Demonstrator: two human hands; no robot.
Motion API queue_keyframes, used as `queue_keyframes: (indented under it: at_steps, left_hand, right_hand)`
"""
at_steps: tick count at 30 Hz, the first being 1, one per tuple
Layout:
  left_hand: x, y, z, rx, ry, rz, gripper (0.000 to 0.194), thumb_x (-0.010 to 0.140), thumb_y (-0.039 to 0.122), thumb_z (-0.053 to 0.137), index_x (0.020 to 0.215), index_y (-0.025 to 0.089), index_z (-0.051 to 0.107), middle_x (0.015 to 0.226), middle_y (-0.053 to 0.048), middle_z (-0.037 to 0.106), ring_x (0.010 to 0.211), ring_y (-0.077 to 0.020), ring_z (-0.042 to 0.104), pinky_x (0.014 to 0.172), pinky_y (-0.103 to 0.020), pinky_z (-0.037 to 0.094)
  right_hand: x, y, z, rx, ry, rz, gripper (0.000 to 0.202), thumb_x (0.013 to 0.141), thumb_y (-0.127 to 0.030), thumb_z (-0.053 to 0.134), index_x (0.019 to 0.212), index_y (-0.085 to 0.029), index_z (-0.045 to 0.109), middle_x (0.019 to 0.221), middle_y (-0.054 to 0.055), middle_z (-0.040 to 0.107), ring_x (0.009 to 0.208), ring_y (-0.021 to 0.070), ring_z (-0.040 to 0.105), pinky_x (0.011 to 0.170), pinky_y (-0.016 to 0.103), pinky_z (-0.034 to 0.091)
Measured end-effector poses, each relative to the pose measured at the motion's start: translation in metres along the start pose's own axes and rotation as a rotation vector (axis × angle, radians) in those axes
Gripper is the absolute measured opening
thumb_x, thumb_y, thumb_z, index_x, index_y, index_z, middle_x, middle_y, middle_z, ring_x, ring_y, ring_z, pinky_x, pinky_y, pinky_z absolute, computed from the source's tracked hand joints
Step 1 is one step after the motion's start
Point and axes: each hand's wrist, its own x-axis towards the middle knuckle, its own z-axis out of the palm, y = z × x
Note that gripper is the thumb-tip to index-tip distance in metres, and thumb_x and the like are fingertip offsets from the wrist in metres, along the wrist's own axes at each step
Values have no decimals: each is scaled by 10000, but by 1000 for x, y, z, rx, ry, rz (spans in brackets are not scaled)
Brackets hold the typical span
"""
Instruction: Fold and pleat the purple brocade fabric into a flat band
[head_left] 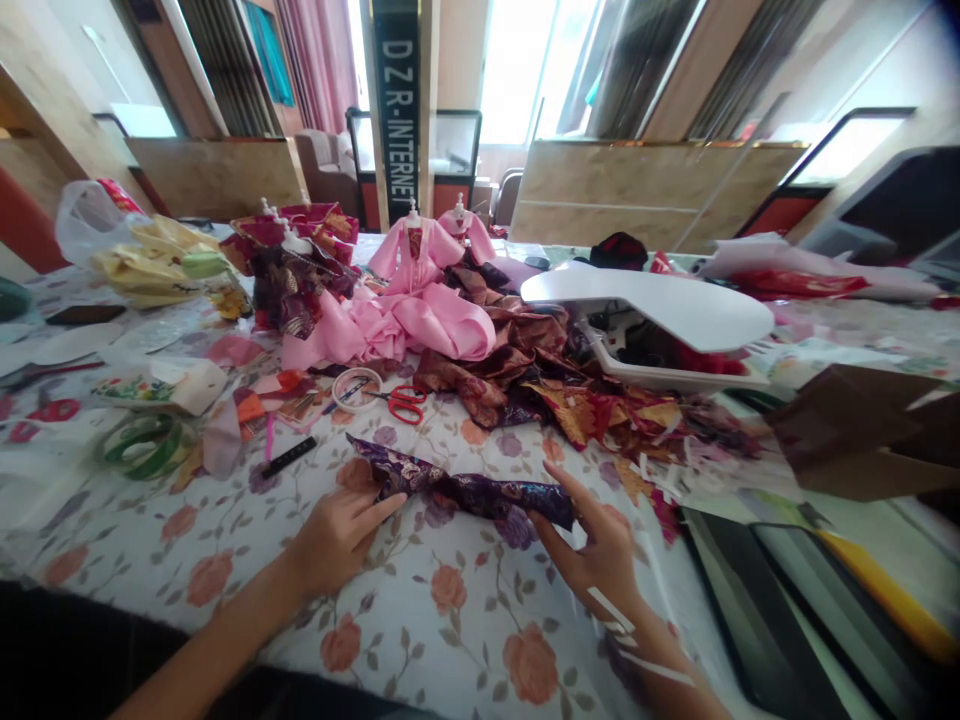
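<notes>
**Two bare hands at a strip of dark purple brocade, low over a floral-covered table**

I have the purple brocade strip (502,497) laid crosswise near the middle of the tabletop's near edge, above the flowered tablecloth (420,620). It looks folded lengthwise, with a pinched, slightly twisted place left of its middle.

My left hand (341,535) pinches the strip toward its left end, thumb along the front and the other fingers curled at the cloth; a pointed corner sticks out beyond them. My right hand (600,545) is spread wide, thumb and forefinger apart with the right end between them; whether they press on its edges I cannot tell. White tape strips (613,612) cling to my right wrist.

To handle this well, I judge the left pinch should stay firm while the right takes a light, even hold, so the twist can be eased flat and the folded edges lined up. Pulling hard might skew the weave.

Farther from the near edge, beyond the strip, lie red-handled scissors (406,404), a white tape roll (357,391) and a short black bar (290,457); I would keep the cloth's loose corner off them.
</notes>
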Motion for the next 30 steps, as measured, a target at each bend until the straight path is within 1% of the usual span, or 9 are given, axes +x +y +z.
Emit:
queue_keyframes:
  at_steps: [6,9,13,16,19,22,25,28,30]
  left_hand:
    - [-13,19,-6,-240,-145,-379,316,854,294,569,1162,293,637,1118,-50,687,1097,-240,605,909,-345,511]
    - [1,17,-3,-336,-46,-488,270,844,309,582,1097,274,668,1088,-44,702,1102,-240,601,943,-372,485]
    - [38,10,-3,-467,172,-578,194,847,313,569,972,223,688,941,-38,718,897,-201,655,849,-331,507]
    - [64,2,-8,-619,258,-695,268,843,334,568,1067,196,618,835,-23,687,766,-178,643,727,-293,509]
    - [80,-5,-10,-806,191,-668,386,831,309,578,1193,188,515,856,-26,675,785,-170,631,743,-280,486]
    - [87,-8,-6,-893,70,-598,391,852,313,548,1216,181,491,919,-49,660,845,-179,621,768,-277,465]
    - [91,-6,0,-902,-6,-539,384,871,326,521,1225,180,492,864,-34,640,796,-168,601,731,-259,445]
    - [95,-4,3,-898,-17,-496,370,888,324,497,1231,184,494,767,-4,613,723,-149,574,677,-238,424]
    - [96,-4,3,-919,-2,-484,376,888,325,502,1234,179,492,751,-1,609,716,-147,571,663,-234,421]
  right_hand:
    - [-10,-12,-2,17,-66,-56,441,831,-260,580,1269,-218,547,955,84,712,716,197,671,638,300,541]
    - [-2,-21,-2,56,-46,25,383,828,-275,595,1207,-227,595,910,70,716,719,194,667,676,310,541]
    - [25,-24,-3,265,-11,316,486,789,-412,631,1224,-205,568,799,53,705,648,193,656,612,316,546]
    - [44,-14,-9,371,-129,466,535,764,-491,621,1189,-168,581,647,22,670,532,178,622,507,288,512]
    - [54,-3,-19,68,-261,383,361,735,-471,641,938,-178,695,567,22,641,488,182,595,468,279,458]
    - [60,-10,-20,-124,-200,220,260,779,-406,602,935,-218,692,668,40,674,540,184,611,521,288,466]
    - [67,-30,-1,90,-354,108,228,797,-286,550,986,-220,658,829,55,688,591,155,610,554,264,482]
    - [77,-44,29,303,-453,156,349,755,-150,497,1090,-217,568,776,9,646,530,106,536,510,221,436]
    - [85,-45,48,473,-499,179,395,721,-119,493,1103,-217,512,914,18,640,539,84,511,486,201,406]
